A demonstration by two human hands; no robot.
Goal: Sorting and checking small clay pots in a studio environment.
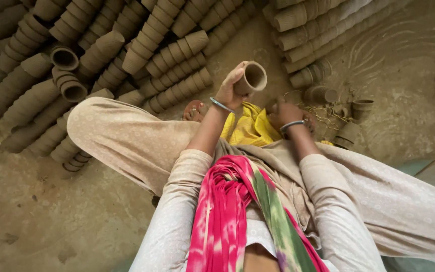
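Packed earth floor (pixel 36 216) runs under everything I see, dusty and bare at its near left corner, while its far left side is taken up by long nested rows of unfired clay cups (pixel 101 50), laid on their sides one inside another, which I judge saves room and keeps them from rolling. More stacked rows (pixel 318 25) lie along the far right. I sit low with knees spread, so the work falls between my legs; a pink and green scarf (pixel 232 216) hangs down my front and a yellow cloth (pixel 250 128) is bunched in my lap below the hands. A few loose cups (pixel 356 113) stand upright by my right knee, within easy reach. My left hand (pixel 227 90) is clamped around a single clay cup (pixel 251 78), held raised with its mouth tilted toward me, likely to look inside. My right hand (pixel 285 113) is lower, apart from the left; I cannot tell whether its fingers grip anything.
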